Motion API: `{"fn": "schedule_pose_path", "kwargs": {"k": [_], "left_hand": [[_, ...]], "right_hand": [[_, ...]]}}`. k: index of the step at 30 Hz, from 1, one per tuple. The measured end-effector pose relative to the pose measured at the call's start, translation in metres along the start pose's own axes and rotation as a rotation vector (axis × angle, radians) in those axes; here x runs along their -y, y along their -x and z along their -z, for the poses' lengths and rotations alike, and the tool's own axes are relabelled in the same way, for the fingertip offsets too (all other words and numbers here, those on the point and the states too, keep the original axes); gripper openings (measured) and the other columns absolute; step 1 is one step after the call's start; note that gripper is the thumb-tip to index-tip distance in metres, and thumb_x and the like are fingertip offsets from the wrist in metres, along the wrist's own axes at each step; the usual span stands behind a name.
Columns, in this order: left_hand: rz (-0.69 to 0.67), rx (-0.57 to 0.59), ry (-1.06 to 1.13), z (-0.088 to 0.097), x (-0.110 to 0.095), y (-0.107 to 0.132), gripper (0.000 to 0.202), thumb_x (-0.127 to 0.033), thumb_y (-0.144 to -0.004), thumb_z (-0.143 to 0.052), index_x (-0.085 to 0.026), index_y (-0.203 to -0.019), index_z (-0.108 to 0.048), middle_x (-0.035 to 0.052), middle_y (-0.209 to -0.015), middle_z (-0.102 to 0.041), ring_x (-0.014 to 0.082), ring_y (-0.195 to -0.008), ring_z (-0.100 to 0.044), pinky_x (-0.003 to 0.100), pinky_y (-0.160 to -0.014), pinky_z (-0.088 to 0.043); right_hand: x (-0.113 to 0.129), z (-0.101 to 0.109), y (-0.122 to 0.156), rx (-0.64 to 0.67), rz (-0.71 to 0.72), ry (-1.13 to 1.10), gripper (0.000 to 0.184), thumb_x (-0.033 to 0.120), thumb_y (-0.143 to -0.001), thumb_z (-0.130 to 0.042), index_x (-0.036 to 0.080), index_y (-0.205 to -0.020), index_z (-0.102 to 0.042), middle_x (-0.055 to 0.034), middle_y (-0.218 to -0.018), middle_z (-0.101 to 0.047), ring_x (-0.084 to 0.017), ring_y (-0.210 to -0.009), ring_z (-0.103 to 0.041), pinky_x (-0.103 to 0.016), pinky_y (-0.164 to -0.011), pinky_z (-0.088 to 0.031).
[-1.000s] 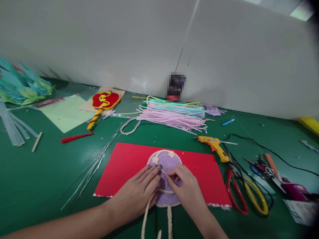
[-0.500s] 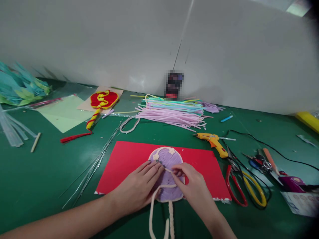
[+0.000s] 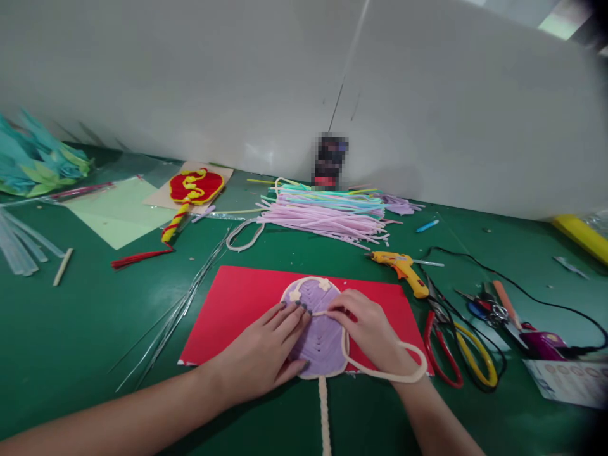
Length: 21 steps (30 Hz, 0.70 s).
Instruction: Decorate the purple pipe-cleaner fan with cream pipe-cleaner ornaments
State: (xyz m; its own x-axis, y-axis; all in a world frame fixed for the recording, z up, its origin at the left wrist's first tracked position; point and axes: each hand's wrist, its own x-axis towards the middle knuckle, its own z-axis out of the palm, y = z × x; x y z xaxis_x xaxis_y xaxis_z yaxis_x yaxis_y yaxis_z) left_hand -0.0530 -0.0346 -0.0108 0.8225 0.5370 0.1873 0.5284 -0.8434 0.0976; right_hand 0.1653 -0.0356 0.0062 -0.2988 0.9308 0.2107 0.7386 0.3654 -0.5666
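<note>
A purple fan-shaped craft piece (image 3: 319,339) with a cream border and a cream braided handle (image 3: 324,415) lies on a red sheet (image 3: 237,304). My left hand (image 3: 266,351) lies flat on its left half, fingers stretched out and pressing it down. My right hand (image 3: 368,329) pinches a cream fuzzy cord (image 3: 394,375) at the middle of the piece. The cord loops out to the right past my wrist and back along the piece's right edge.
A yellow glue gun (image 3: 403,269) and red and yellow scissors (image 3: 456,354) lie right of the red sheet. A heap of pastel cords (image 3: 327,212) sits behind it. Thin wires (image 3: 185,304), a red and yellow fan (image 3: 192,190) and clear glue sticks (image 3: 19,244) lie left.
The loose cream cord has swung from below the piece, near the handle, out to the right around my right wrist. My right hand moved up slightly; my left hand stays pressed on the piece.
</note>
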Motion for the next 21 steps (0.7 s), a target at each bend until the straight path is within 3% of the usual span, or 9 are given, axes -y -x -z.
{"fn": "schedule_pose_path", "kwargs": {"k": [5,11,16,21], "left_hand": [[0.01,0.006,-0.016,0.001,-0.003,0.001,0.056,-0.047,-0.086,-0.034,-0.012,-0.129,-0.038,0.0118,-0.126,-0.05,0.0261,-0.118,-0.043,0.038,-0.1,-0.03],[0.003,0.021,-0.018,0.002,-0.002,0.001,0.055,-0.046,-0.087,-0.033,-0.012,-0.129,-0.038,0.0126,-0.126,-0.049,0.0258,-0.119,-0.042,0.038,-0.101,-0.029],[0.014,0.045,-0.021,0.002,-0.002,-0.001,0.058,-0.049,-0.086,-0.031,-0.012,-0.131,-0.036,0.0117,-0.127,-0.048,0.0259,-0.119,-0.041,0.037,-0.101,-0.028],[0.041,0.074,-0.025,0.003,-0.006,-0.006,0.058,-0.05,-0.086,-0.031,-0.013,-0.13,-0.038,0.0118,-0.124,-0.05,0.0272,-0.117,-0.043,0.038,-0.099,-0.03]], "right_hand": [[-0.003,0.002,0.004,0.06,0.087,0.169,0.012,0.022,-0.085,-0.048,0.021,-0.084,-0.059,-0.0035,-0.081,-0.06,-0.018,-0.082,-0.054,-0.032,-0.075,-0.045],[-0.007,0.014,0.004,0.186,0.151,0.119,0.018,0.019,-0.087,-0.044,0.022,-0.098,-0.057,-0.0036,-0.091,-0.061,-0.016,-0.086,-0.055,-0.031,-0.076,-0.047],[-0.009,0.012,0.002,0.109,0.147,0.11,0.02,0.015,-0.087,-0.042,0.02,-0.097,-0.058,-0.0052,-0.091,-0.061,-0.018,-0.088,-0.055,-0.034,-0.079,-0.047],[-0.008,0.001,0.0,0.012,0.02,-0.04,0.017,0.016,-0.085,-0.046,0.022,-0.093,-0.059,-0.0037,-0.089,-0.059,-0.016,-0.088,-0.056,-0.03,-0.079,-0.047]]}}
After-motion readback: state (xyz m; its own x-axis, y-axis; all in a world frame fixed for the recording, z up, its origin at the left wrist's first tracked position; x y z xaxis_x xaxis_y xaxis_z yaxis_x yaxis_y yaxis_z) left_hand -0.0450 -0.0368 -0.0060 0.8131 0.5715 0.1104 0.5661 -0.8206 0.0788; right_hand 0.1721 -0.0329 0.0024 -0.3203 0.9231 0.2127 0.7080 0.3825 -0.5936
